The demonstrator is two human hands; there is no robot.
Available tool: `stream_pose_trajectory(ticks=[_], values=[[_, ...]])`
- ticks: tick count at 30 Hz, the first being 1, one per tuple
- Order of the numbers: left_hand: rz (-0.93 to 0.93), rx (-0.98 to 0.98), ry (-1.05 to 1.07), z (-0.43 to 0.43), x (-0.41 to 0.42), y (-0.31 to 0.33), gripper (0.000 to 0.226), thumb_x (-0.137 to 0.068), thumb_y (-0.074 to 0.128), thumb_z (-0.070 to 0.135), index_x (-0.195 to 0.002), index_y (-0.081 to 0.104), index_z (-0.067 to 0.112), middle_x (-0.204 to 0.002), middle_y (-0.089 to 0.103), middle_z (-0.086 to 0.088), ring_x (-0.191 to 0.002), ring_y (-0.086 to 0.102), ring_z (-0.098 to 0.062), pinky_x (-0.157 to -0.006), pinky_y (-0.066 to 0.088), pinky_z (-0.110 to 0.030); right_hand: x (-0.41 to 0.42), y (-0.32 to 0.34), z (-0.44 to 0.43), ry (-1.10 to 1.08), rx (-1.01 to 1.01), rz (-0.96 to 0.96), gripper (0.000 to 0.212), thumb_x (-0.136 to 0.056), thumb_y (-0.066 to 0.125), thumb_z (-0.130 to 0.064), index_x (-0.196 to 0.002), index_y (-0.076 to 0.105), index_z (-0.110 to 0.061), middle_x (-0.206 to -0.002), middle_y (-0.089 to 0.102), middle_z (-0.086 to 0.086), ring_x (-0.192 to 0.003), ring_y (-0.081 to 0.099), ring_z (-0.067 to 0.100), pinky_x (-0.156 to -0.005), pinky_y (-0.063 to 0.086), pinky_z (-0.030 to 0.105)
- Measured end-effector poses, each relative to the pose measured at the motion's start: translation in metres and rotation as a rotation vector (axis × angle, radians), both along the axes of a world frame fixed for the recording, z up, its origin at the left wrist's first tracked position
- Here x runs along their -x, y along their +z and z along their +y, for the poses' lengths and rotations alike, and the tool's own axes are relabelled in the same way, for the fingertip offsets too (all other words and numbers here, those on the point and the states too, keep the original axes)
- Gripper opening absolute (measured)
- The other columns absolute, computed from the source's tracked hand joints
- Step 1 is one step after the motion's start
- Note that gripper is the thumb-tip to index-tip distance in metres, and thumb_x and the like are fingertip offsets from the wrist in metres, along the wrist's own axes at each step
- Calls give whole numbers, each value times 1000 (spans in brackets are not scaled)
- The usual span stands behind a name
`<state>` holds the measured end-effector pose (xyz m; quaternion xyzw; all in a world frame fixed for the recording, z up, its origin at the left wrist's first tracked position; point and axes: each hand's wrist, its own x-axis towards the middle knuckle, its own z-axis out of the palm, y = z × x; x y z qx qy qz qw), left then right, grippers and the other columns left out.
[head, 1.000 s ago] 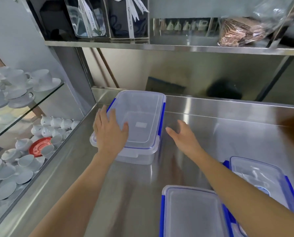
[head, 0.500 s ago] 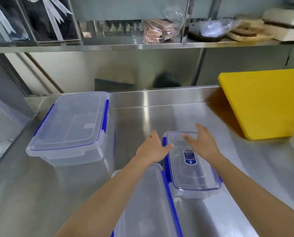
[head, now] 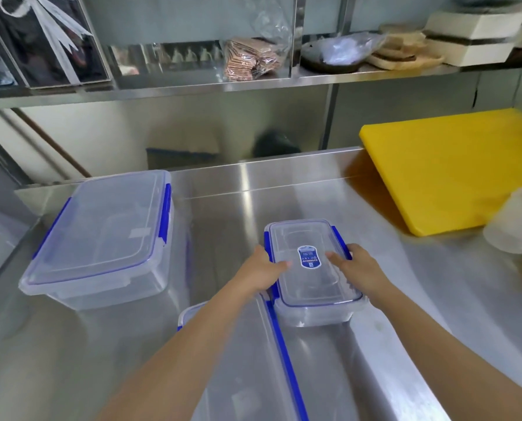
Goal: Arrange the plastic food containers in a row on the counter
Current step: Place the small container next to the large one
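Observation:
Three clear plastic containers with blue clips stand on the steel counter. The large container sits at the back left, nobody touching it. A small container with a blue label on its lid is in the middle. My left hand grips its left side and my right hand grips its right side, thumbs on the lid. A third, long container lies near the front edge, partly hidden under my left forearm and touching the small one.
A yellow cutting board lies at the back right. A pale round tub stands at the right edge. A steel shelf above the counter carries wrapped packets, bags and boxes.
My left hand left the large container, and both hands moved right onto the small labelled container and closed on its sides. The view swung right, bringing the cutting board in.

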<state>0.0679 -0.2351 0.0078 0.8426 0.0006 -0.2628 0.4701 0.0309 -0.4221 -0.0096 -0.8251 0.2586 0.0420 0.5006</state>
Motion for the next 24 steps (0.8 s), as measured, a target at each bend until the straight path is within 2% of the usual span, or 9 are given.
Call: stream_pose_trajectory(ticks=[4, 7, 10, 13, 15, 18, 20, 21, 24], values=[[15, 223, 212, 11, -17, -1, 44, -84, 66, 23, -110, 33, 12, -95, 54, 0, -76, 57, -10, -57, 47, -24, -26, 5, 15, -36, -79, -139, 34, -85, 61, -31, -109, 40, -20, -100, 53, 1, -73, 54, 12, -64, 46, 28], [8, 342, 331, 25, -31, -5, 46, -80, 71, 17, -111, 38, 9, -97, 58, -3, -81, 62, -14, -63, 53, -28, -47, 6, 32, -20, -193, -185, 39, -82, 66, -21, -108, 35, -19, -97, 52, -1, -73, 55, 9, -56, 45, 23], [-19, 414, 397, 42, -44, -9, 48, -82, 70, 15, -122, 43, 9, -115, 62, -9, -99, 64, -24, -82, 56, -38, -70, 4, 50, 9, -247, -200, 41, -80, 68, -16, -108, 37, -18, -97, 53, 0, -82, 59, 18, -71, 53, 32], [-24, 486, 357, 59, -54, -12, 55, -81, 69, 19, -131, 44, 18, -127, 59, -8, -116, 58, -28, -99, 49, -47, -94, 2, 71, 26, -308, -212, 39, -82, 65, -13, -113, 42, -12, -94, 54, 0, -86, 58, 21, -81, 51, 38], [-32, 466, 317, 69, -62, -15, 71, -74, 74, 28, -136, 41, 25, -138, 51, -5, -125, 52, -26, -106, 44, -49, -108, -2, 83, 28, -347, -220, 40, -84, 63, -13, -118, 44, -9, -95, 55, 0, -91, 59, 23, -87, 51, 41], [-72, 392, 264, 79, -74, -23, 93, -70, 79, 28, -146, 24, 25, -150, 36, 3, -131, 44, -17, -111, 38, -44, -128, -13, 95, 41, -353, -216, 38, -87, 59, -16, -122, 43, -10, -94, 55, -4, -96, 57, 24, -92, 49, 41], [-145, 323, 193, 82, -80, -28, 94, -74, 78, 21, -146, 19, 27, -143, 26, 24, -126, 37, 0, -111, 34, -32, -139, -23, 100, 55, -313, -208, 38, -89, 55, -19, -123, 42, -9, -91, 54, -7, -93, 56, 22, -86, 48, 38], [-172, 293, 162, 83, -84, -32, 91, -76, 76, 17, -144, 18, 29, -139, 23, 26, -124, 36, 2, -108, 34, -30, -144, -27, 101, 59, -295, -204, 36, -91, 53, -21, -123, 42, -9, -87, 53, -10, -90, 56, 21, -82, 47, 35], [-244, 172, 145, 88, -99, -46, 97, -75, 77, 24, -148, 13, 33, -154, 6, 13, -140, 23, -9, -115, 30, -36, -163, -36, 104, 72, -239, -192, 24, -92, 49, -24, -111, 41, -12, -80, 48, -13, -79, 53, 15, -68, 41, 27]])
